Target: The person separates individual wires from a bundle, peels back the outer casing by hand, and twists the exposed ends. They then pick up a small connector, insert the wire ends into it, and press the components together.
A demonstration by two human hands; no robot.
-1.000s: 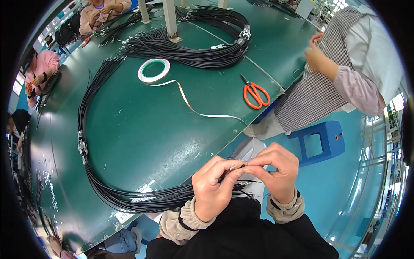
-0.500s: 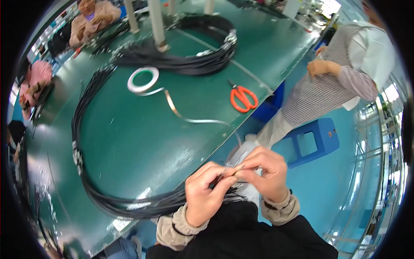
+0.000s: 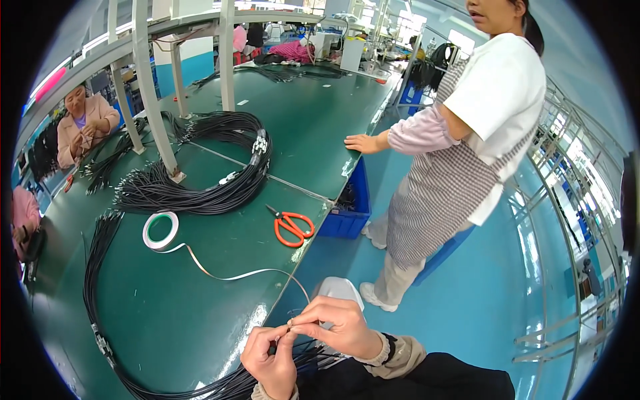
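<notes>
My left hand (image 3: 270, 360) and my right hand (image 3: 337, 327) meet at the near edge of the green table (image 3: 200, 300), their fingertips pinching together on the end of a thin white tape strip (image 3: 233, 275). The strip curves back across the table to a white tape roll (image 3: 161, 231). A bundle of black cables (image 3: 227, 385) runs under my left hand and loops along the table's left side. What exactly sits between my fingertips is too small to make out.
Orange-handled scissors (image 3: 291, 227) lie near the table edge. Coiled black cables (image 3: 200, 180) sit farther back by a metal post (image 3: 157, 113). A person in a checked apron (image 3: 460, 153) stands at right, a hand on the table. A blue bin (image 3: 347, 213) hangs below. Another seated person (image 3: 83, 130) works at far left.
The view has tilted upward, showing more of the standing person and far table. My hands stay together pinching the tape end, now lower in the picture.
</notes>
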